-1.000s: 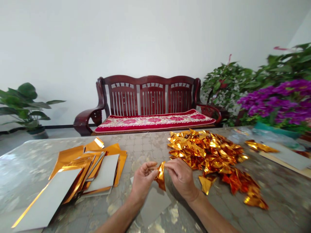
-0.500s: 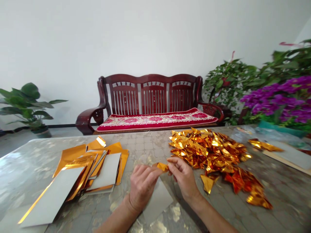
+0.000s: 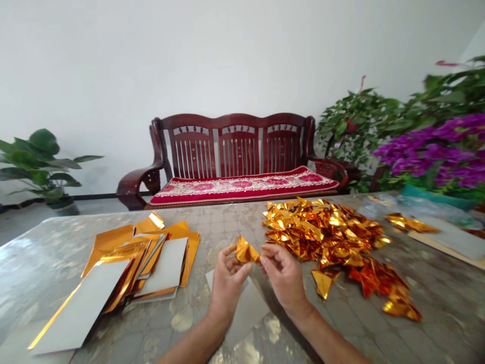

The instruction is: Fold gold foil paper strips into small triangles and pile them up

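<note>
A small folded piece of gold foil is pinched between the fingertips of my left hand and my right hand, just above the table. Beside my right hand lies a heap of crumpled-looking folded gold foil pieces. Under my hands is a flat grey-backed sheet. To the left sits a loose stack of gold foil sheets with grey backs.
The marble-patterned table runs across the view. A few gold pieces lie on a board at the right, near a plastic bag. Behind the table stand a dark wooden bench with a red cushion and potted plants on both sides.
The foil piece has gone from a flat strip between my fingers to a bulkier folded triangle. My hands have moved slightly apart.
</note>
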A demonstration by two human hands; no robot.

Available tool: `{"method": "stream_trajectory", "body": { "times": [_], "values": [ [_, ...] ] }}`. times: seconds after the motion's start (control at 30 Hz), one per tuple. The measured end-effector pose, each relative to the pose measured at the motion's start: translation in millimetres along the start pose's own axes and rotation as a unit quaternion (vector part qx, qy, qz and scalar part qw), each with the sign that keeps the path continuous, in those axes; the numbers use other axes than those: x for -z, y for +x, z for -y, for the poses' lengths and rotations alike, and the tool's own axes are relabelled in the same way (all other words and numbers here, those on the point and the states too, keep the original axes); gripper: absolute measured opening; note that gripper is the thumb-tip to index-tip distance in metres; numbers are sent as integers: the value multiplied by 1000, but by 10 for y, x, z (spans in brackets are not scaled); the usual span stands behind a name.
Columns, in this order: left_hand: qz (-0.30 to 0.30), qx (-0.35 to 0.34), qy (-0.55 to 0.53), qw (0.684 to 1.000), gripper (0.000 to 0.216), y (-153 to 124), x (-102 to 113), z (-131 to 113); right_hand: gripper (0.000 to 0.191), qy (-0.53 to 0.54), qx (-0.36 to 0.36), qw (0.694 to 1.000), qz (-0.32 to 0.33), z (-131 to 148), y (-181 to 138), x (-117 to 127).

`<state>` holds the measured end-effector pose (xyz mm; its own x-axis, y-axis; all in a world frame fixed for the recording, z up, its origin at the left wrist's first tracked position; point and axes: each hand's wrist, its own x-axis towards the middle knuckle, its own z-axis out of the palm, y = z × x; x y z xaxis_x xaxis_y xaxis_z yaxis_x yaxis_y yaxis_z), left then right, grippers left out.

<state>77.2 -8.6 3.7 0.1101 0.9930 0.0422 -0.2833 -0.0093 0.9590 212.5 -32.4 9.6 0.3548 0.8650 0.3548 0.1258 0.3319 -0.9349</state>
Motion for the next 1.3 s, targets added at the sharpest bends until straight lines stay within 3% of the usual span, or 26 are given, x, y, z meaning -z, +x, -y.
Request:
{"method": "stream_trajectory", "body": {
  "times": [0.13,0.4,0.77,1.07,1.3],
  "values": [
    [-17,42,-56,997,64,-58,-60,-58,21,-57,49,997,12,-85,-30,-29],
    [-47,35,-21,998,49,-18,-48,-56,19,-111,109,987,29,-73,-44,-58],
    [-10,-44,-35,998,42,0,-29,1,41,-18,-26,996,89,-68,-57,-73],
    [5,-70,12,997,34,12,-23,25,39,-74,28,994,70,-64,-64,-88],
    [11,-53,9,998,29,-31,-70,-67,42,-97,33,992,70,-46,-58,-96]
  ]
}}
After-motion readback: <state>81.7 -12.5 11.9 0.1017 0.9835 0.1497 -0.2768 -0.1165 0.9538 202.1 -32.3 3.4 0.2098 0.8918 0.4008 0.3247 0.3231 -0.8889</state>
